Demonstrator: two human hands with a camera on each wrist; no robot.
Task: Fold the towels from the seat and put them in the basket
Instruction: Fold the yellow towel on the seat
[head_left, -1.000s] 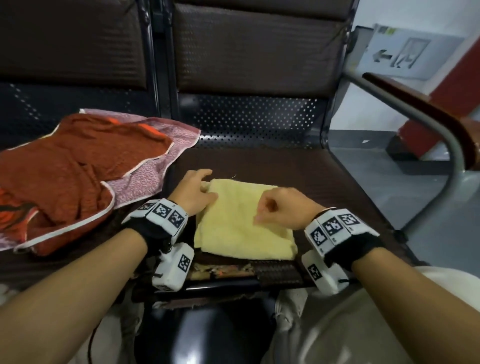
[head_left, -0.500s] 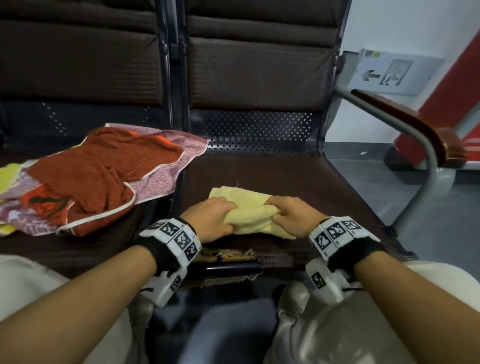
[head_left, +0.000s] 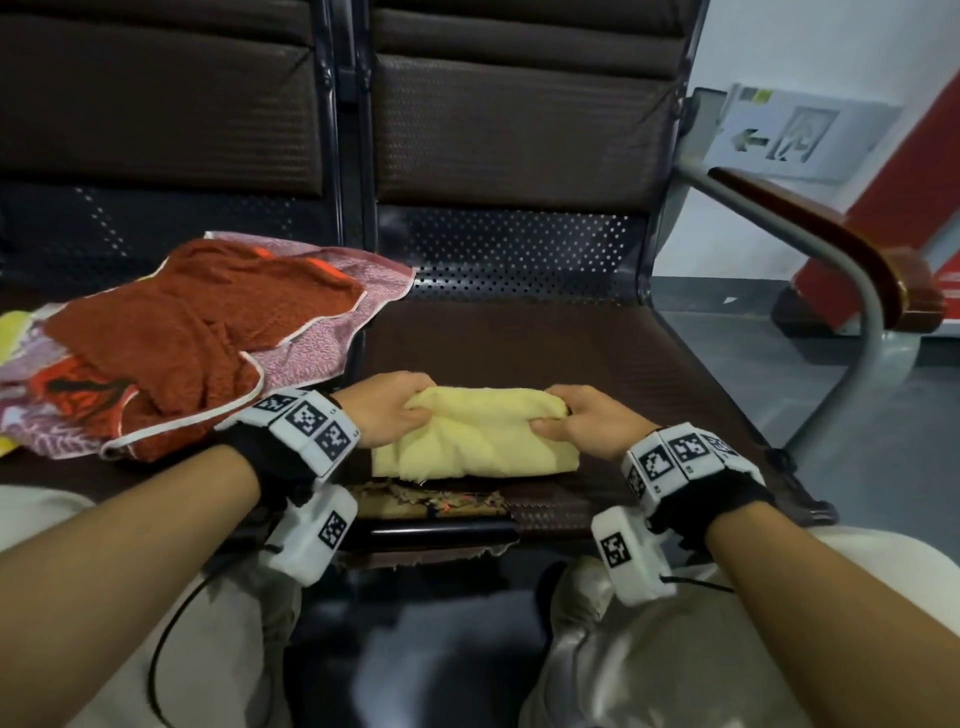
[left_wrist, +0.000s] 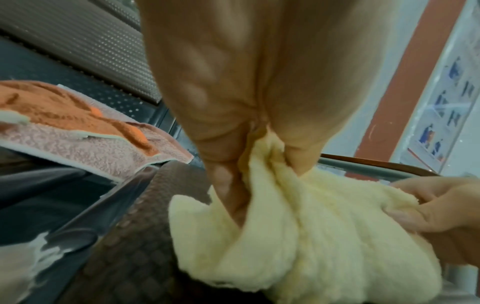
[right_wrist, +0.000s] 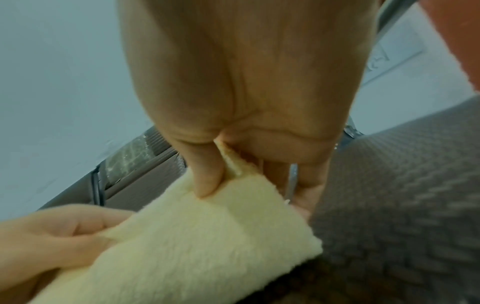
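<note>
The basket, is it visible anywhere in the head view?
No, the head view shows only the seat, the yellow towel held by both hands, and a pile of towels beside it.

My left hand (head_left: 387, 415) and my right hand (head_left: 587, 428) grip opposite ends of the folded towel (head_left: 478, 441) lying on the seat (head_left: 597, 353) before me, with a heap of towels (head_left: 171, 343) on the neighbouring seat to its left.

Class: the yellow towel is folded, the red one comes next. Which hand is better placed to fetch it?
Probably the left hand: the red towel lies on its side, while the right hand grips the yellow towel's far end.
</note>
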